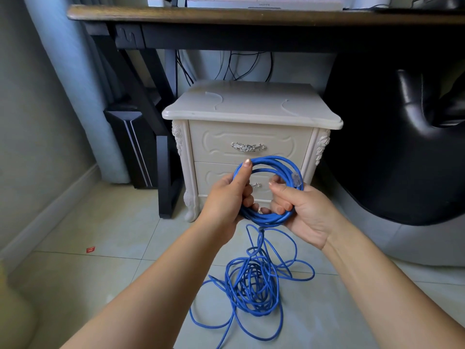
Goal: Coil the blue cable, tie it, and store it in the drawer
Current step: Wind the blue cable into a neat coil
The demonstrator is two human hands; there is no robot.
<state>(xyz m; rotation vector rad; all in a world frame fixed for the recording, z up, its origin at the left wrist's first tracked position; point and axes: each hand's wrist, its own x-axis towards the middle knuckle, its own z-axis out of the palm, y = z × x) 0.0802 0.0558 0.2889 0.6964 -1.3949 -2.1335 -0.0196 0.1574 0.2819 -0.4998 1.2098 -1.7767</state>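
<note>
Nearest, at six o'clock, the greater part of the blue cable (251,285) is seen lying on the tiled floor (100,273) as a loose, tangled heap, with wide stray loops thrown out to four and eight o'clock. From this heap a strand is led straight up to a small coil (274,162), which is held in the air at the middle of the view. The coil is gripped on its nine o'clock side by the left hand (226,197), whose thumb is laid up along the rim and whose fingers are curled through the ring. Its four o'clock side is clasped by the right hand (302,212), the fingers being wrapped round the strands. A clear plug (296,179) is seen at the coil's two o'clock, just above the right hand. Only a few turns are judged to be wound, so the coiling is taken to be at an early stage. No tie is seen anywhere. Beyond the hands, at twelve o'clock, a cream nightstand (251,107) is stood, and its upper drawer (251,137) and lower drawer (216,177) are both found closed. Winding the rest, tying and storing are therefore judged to be left. Farthest off, a dark tabletop (176,15) is seen above.
</note>
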